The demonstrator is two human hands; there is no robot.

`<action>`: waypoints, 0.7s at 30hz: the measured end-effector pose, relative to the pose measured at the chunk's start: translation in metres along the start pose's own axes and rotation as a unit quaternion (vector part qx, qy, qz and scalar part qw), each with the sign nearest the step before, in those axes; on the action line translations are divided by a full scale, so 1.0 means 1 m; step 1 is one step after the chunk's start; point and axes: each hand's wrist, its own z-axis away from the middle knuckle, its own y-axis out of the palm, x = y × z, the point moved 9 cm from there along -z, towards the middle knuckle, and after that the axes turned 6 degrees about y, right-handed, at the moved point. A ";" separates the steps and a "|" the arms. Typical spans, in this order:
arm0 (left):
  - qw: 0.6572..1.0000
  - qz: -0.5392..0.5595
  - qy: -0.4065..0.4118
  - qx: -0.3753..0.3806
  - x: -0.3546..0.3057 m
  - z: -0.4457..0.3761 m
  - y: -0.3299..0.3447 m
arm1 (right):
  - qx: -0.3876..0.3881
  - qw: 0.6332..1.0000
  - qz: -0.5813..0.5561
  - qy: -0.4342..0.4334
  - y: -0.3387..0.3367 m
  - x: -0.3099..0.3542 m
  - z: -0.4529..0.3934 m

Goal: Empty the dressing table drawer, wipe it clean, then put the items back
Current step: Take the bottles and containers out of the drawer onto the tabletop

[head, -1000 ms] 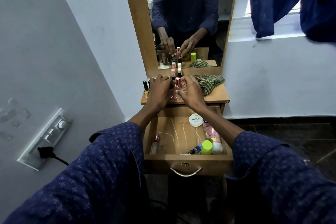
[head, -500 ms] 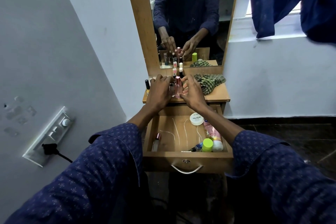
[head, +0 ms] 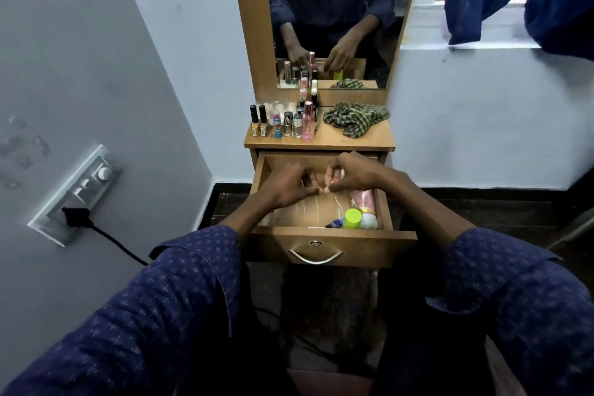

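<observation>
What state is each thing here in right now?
Wooden drawer: pulled open, partly emptied.
Small bottles: standing upright on the tabletop.
Green checked cloth: crumpled, unused.
Pink tube: lying in the drawer.
Left hand: over the drawer, fingers curled.
Right hand: likewise.

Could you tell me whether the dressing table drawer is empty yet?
Not yet: the open drawer holds a pink tube, a green-capped bottle and a small dark item.

My left hand [head: 283, 185] and right hand [head: 350, 175] covered the back of the drawer [head: 334, 236]; whether either held anything was unclear. The tube [head: 363, 199] was half hidden. Bottle labels were too small to read.
</observation>
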 end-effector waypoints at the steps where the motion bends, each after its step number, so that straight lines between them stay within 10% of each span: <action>1: 0.999 0.014 -0.014 0.039 0.000 0.001 0.015 | 0.005 1.000 0.015 0.011 0.002 -0.005 0.005; 8: 0.977 0.011 -0.095 0.192 0.000 0.002 0.076 | 0.057 0.993 0.074 0.066 0.017 -0.032 0.038; 21: 0.965 -0.042 -0.141 0.219 0.001 -0.002 0.095 | 0.006 0.993 0.103 0.057 0.032 -0.028 0.049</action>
